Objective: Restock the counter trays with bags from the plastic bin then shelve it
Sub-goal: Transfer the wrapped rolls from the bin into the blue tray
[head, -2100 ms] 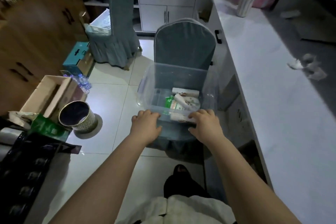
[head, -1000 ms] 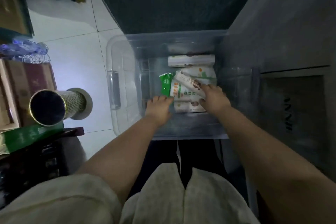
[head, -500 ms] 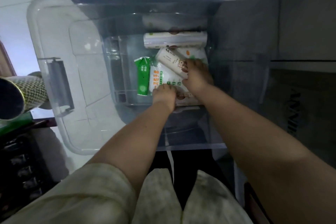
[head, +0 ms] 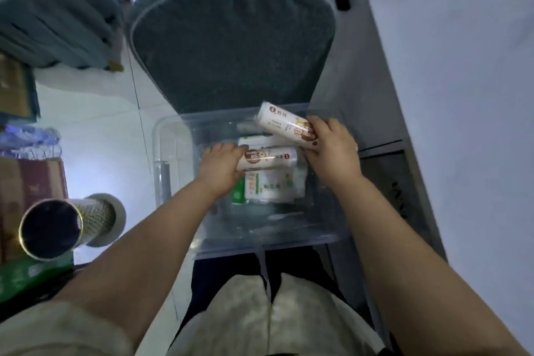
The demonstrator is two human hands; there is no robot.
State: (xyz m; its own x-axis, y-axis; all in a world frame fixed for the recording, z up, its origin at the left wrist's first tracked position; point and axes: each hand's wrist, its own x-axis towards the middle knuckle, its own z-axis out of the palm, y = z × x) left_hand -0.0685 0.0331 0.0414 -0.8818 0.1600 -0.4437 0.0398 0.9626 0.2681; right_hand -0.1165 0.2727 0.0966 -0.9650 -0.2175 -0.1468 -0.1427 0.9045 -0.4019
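Note:
A clear plastic bin [head: 173, 182] stands on the seat of a grey-blue covered chair [head: 231, 37] in front of me. My left hand [head: 219, 167] grips one end of a white roll of bags [head: 274, 157] with a brown label, held level over the bin. My right hand [head: 332, 144] grips a second white roll [head: 283, 123], lifted and tilted above the bin's far side. Flat white and green bag packs [head: 271, 188] lie on the bin's floor below both hands.
The grey counter [head: 462, 95] runs along the right, with dark cabinet fronts [head: 390, 182] beneath it. On the left floor stand a mesh waste bin [head: 66, 225], cardboard boxes [head: 29, 179] and a second covered chair [head: 57, 9].
Both hands reached down into the bin, closed on a roll each and have risen with them. The camera has tipped back up from the bin's inside.

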